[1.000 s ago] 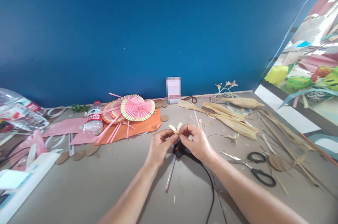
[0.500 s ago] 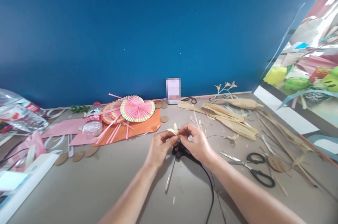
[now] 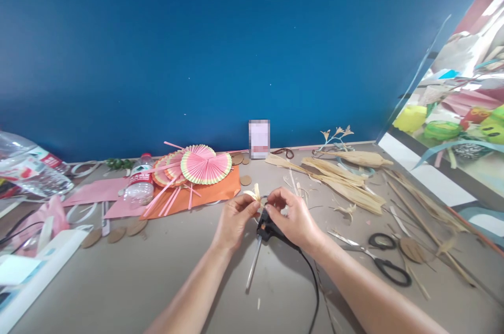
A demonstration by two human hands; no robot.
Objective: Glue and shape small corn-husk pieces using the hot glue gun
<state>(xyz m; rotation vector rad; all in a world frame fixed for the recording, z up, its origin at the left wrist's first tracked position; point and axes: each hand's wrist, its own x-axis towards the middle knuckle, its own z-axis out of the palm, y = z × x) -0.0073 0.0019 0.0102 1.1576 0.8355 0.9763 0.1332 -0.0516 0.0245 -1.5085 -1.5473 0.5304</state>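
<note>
My left hand (image 3: 233, 220) pinches a small pale yellow husk flower (image 3: 253, 194) just above the grey table (image 3: 157, 271). My right hand (image 3: 294, 218) is beside it, fingers curled near the flower's base; whether they still touch it I cannot tell. Under my right hand lies a black glue gun (image 3: 266, 230) with a clear glue stick (image 3: 253, 263) poking toward me and a black cord (image 3: 314, 286) trailing off the near edge.
Dried corn husks (image 3: 342, 179) and thin stalks (image 3: 427, 208) spread at the right, with black-handled scissors (image 3: 384, 258). Pink pleated paper fans (image 3: 197, 166) lie on orange paper (image 3: 205, 192) beside a lying plastic bottle (image 3: 138, 187). Cardboard discs (image 3: 116, 233) and bags clutter the left.
The husk flower has shifted slightly left with my left hand. My right-hand fingers have drawn a little away from it, uncovering more of the glue gun.
</note>
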